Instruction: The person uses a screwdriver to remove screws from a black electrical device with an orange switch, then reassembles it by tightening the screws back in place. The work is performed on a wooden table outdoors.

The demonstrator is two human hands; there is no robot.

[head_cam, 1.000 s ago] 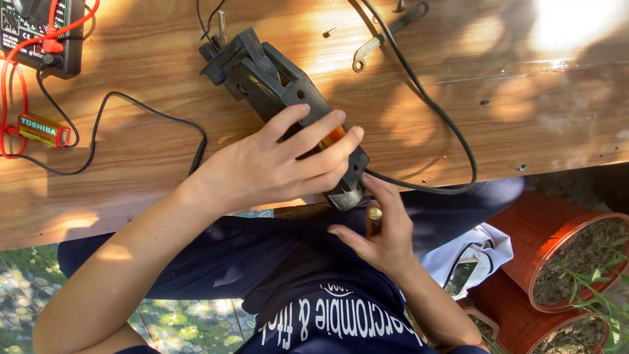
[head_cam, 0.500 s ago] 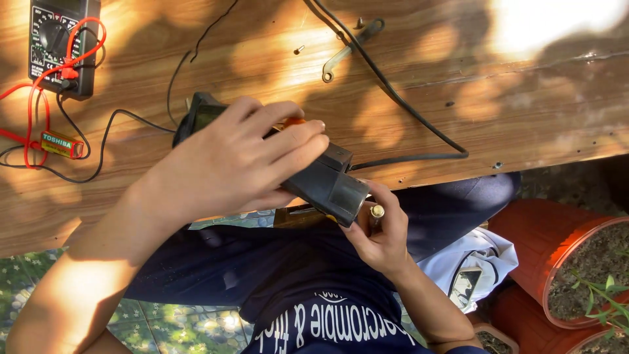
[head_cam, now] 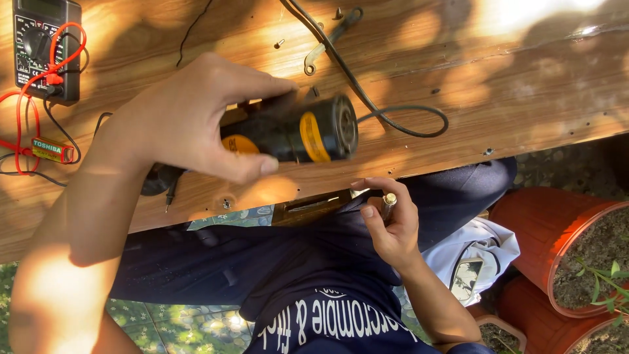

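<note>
left hand (head_cam: 190, 121): wrapped round black/yellow power tool (head_cam: 295, 134), fingers closed over the body, thumb underneath; tool held just above the counter (head_cam: 524, 85).
tool pos: lying roughly horizontal, round front end pointed to the right side of the view, near counter's front edge; black cord (head_cam: 400, 115) looped behind it on the wood.
right hand (head_cam: 386, 219): held below counter edge, over the lap; small metal bit w/ brass-coloured tip (head_cam: 388, 204) pinched between thumb and fingers, closed on it, tip up.
gap: bit and tool apart, bit just below and right of tool's front end.
counter: worn wooden planks, dappled light, a few screw holes.
far corner: black multimeter (head_cam: 42, 49) w/ red lead (head_cam: 29, 111) coiled beside it, small green/yellow battery (head_cam: 49, 149) touching the leads.
also on counter: metal hook-shaped part (head_cam: 324, 42) behind the tool, under the cord.
floor side: two orange plant pots (head_cam: 557, 236) w/ soil, white cloth (head_cam: 475, 252) beside the leg.
</note>
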